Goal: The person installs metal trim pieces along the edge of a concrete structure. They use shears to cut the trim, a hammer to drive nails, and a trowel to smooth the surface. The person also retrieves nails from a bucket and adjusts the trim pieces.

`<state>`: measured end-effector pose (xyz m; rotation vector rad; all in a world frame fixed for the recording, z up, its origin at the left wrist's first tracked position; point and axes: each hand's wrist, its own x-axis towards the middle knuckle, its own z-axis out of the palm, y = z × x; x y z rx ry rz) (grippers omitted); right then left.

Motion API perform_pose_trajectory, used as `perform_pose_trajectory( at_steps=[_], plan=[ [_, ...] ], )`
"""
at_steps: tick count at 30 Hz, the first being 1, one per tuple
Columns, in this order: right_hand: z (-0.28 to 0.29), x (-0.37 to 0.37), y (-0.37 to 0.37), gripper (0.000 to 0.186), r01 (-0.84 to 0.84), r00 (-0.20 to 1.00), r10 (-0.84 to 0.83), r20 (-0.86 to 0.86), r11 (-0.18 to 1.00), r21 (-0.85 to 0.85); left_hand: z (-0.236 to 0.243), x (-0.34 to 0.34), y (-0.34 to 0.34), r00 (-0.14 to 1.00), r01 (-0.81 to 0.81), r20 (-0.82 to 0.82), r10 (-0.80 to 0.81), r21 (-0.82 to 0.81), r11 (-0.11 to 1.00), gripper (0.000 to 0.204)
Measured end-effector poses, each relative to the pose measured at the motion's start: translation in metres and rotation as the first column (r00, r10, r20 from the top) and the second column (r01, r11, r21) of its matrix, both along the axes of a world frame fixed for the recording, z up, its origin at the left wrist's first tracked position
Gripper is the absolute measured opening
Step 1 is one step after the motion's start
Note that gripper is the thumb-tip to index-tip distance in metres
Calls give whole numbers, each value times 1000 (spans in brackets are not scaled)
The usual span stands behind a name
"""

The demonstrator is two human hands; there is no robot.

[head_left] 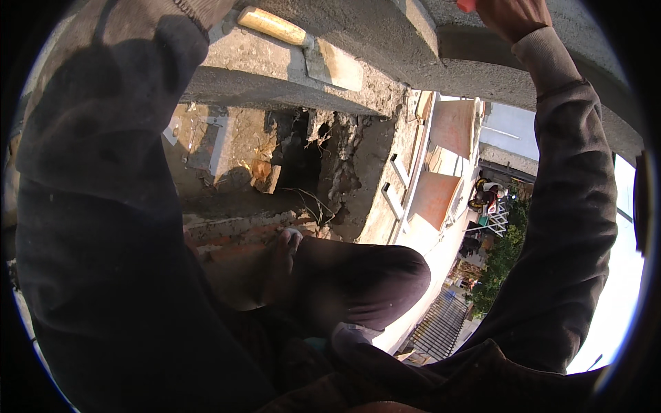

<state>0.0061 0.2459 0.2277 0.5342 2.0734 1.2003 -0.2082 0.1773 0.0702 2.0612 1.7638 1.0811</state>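
My right hand [513, 15] is raised at the top edge, by a grey cement-rendered surface [482, 45]. Its fingers are closed on a red object [467, 4], mostly cut off by the frame, so its kind does not show. Only a sliver of my left hand [215, 9] appears past its sleeve cuff at the upper left; its fingers lie outside the picture. Close to that hand, a trowel [334, 63] with a wooden handle rests on the mortar-stained concrete ledge [234, 55]. No hand is seen touching the trowel.
Below the ledge is a rough recess with a dark hole [300, 155], a broken brick piece [265, 175] and dry twigs. My bent knee [396, 275] and a bare foot [288, 244] are beneath. Farther right are reddish panels [435, 196], a motorcycle [489, 196] and a metal gate [438, 323] well below.
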Motion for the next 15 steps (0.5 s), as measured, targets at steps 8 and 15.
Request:
perform_pose_trajectory(
  at_steps=[8, 15],
  plan=[
    [-3, 5, -2, 23, 99, 993, -103, 57, 993, 67, 1, 3, 0, 1000, 17, 10, -17, 18, 1000, 7],
    [-19, 49, -31, 25, 128, 956, -108, -273, 990, 55, -9, 18, 13, 1000, -15, 5, 15, 26, 1000, 12]
  ],
)
